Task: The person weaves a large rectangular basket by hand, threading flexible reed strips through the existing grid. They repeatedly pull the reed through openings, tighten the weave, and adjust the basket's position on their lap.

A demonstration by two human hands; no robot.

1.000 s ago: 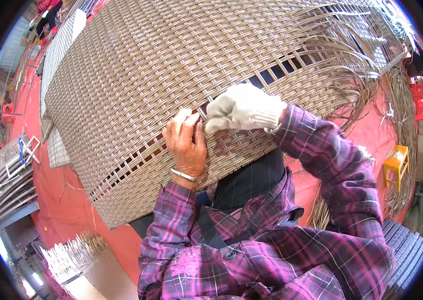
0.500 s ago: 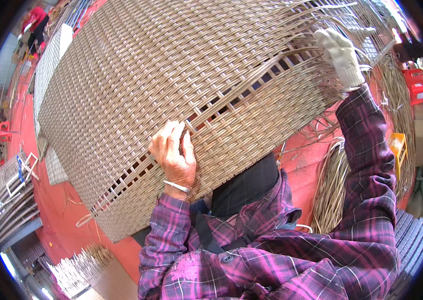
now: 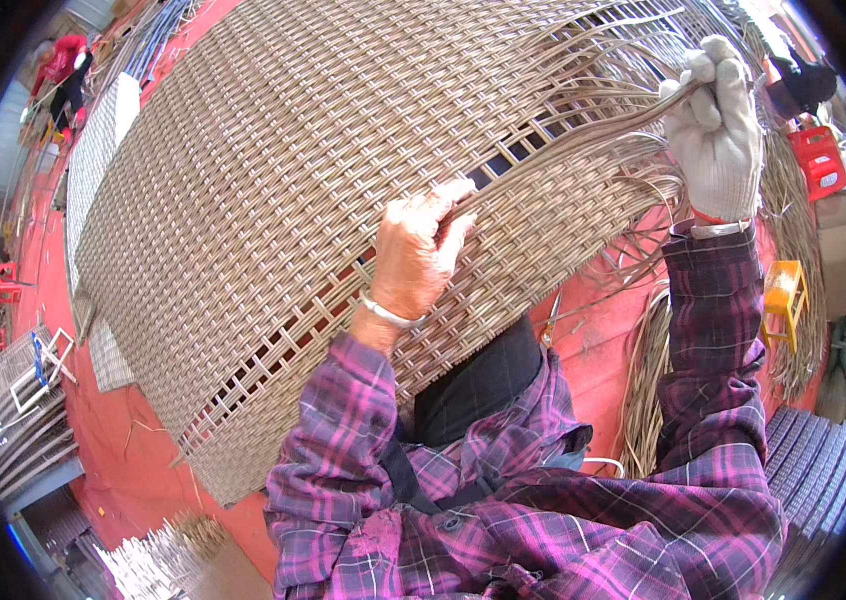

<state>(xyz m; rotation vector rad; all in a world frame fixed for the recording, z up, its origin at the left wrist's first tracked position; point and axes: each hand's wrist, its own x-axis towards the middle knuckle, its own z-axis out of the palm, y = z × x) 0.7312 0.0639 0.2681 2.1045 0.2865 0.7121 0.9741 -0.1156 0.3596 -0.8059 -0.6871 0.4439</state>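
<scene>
The gloved right hand (image 3: 715, 130) had swung out to two o'clock, grip pinching a strand (image 3: 583, 140) taut; the bare left hand (image 3: 418, 250), fingers pressed together, pinned the woven panel (image 3: 273, 180).

A red floor (image 3: 103, 440) runs under everything. At its far right edge stand a small yellow stool (image 3: 785, 290) and, beyond it, a red plastic crate (image 3: 820, 160). Loose bundles of pale cane (image 3: 643, 390) lie near the stool. Stacked woven panels (image 3: 18, 420) sit at the left edge, and a person in red (image 3: 65, 70) stands at the far left corner.
</scene>
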